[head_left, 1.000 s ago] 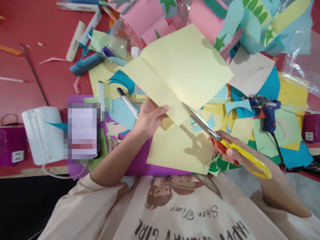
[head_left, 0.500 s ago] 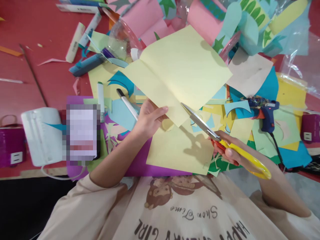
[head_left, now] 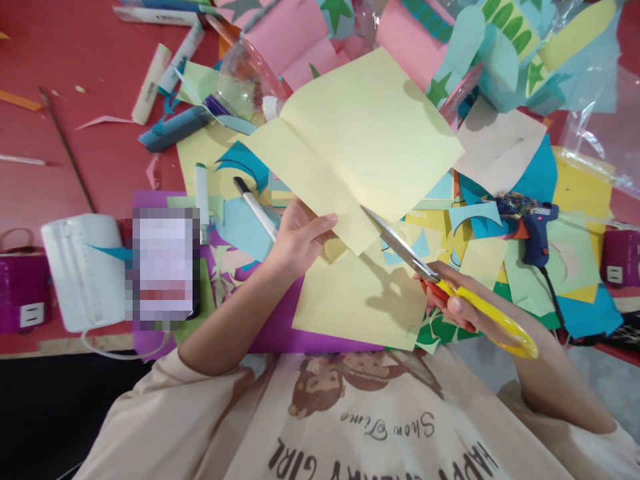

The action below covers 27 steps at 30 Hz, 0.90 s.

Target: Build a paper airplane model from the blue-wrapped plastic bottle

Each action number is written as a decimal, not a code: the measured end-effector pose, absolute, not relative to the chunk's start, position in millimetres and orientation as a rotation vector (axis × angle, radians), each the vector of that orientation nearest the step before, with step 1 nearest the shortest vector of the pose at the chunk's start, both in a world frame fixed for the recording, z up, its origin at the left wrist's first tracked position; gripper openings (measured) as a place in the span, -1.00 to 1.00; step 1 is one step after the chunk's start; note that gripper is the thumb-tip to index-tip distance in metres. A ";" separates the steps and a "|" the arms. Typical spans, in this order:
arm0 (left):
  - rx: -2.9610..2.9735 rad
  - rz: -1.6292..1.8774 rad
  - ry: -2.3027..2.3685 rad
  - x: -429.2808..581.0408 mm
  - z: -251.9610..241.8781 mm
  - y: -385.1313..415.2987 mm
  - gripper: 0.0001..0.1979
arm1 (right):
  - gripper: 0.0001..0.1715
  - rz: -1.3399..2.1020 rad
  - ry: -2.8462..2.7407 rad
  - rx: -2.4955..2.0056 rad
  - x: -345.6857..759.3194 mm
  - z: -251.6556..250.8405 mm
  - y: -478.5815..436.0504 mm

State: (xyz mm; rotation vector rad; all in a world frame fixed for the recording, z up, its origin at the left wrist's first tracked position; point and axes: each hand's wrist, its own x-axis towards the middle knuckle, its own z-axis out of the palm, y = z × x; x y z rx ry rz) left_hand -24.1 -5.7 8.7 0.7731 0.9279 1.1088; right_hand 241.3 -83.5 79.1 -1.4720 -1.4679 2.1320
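Observation:
A pale yellow sheet of paper with a crease along it is held up by my left hand, thumb on top and the other fingers hidden beneath. My right hand grips scissors with yellow and red handles. Their blades are at the sheet's near edge, around the lower corner, pointing up and to the left. Another pale yellow sheet lies flat below, with the shadow of hand and scissors on it.
Right of the hands lies a blue hot glue gun with a cord. Pink paper crafts with green stars stand at the back. Left are a white case, a phone with a blurred screen and several markers. Paper scraps cover the middle.
Almost nothing differs. The scissors' handles and my right hand have shifted very slightly left, while the sheet and my left hand stay in place.

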 end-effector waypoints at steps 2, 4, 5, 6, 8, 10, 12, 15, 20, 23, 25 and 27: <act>0.782 1.103 0.934 -24.4 8.2 -5.4 -0.56 | -0.28 2.207 -1.389 -1.448 241.9 76.6 -83.3; 0.775 1.103 0.931 -24.7 7.8 -5.0 -0.58 | -0.27 2.208 -1.359 -1.424 242.4 72.7 -83.6; 0.765 1.107 0.923 -24.7 7.8 -4.9 -0.59 | -0.27 2.204 -1.346 -1.419 242.5 70.6 -84.2; 0.753 1.114 0.913 -24.7 7.9 -4.7 -0.59 | -0.26 2.195 -1.331 -1.429 242.4 68.6 -84.9; 0.732 1.125 0.889 -24.5 8.6 -4.4 -0.58 | -0.23 2.172 -1.307 -1.463 241.8 65.9 -86.7; 0.715 1.134 0.871 -24.1 9.6 -4.2 -0.58 | -0.19 2.139 -1.295 -1.497 240.4 65.8 -88.1; 0.699 1.143 0.870 -23.7 10.2 -4.2 -0.58 | -0.19 2.115 -1.296 -1.519 238.5 68.4 -88.7; 0.680 1.148 0.886 -23.2 9.7 -4.3 -0.58 | -0.21 2.107 -1.283 -1.569 235.9 74.4 -88.7; 0.691 1.142 0.897 -23.1 8.1 -4.9 -0.60 | -0.20 2.070 -1.298 -1.591 234.7 78.4 -91.1; 0.715 1.128 0.910 -23.4 9.4 -5.2 -0.61 | -0.21 2.051 -1.306 -1.611 234.4 76.9 -93.1; 0.709 1.119 0.931 -23.4 10.3 -5.2 -0.64 | -0.20 2.047 -1.317 -1.633 235.0 76.2 -93.1; 0.707 1.119 0.952 -22.8 10.1 -5.2 -0.66 | -0.18 2.038 -1.339 -1.658 237.3 76.7 -92.4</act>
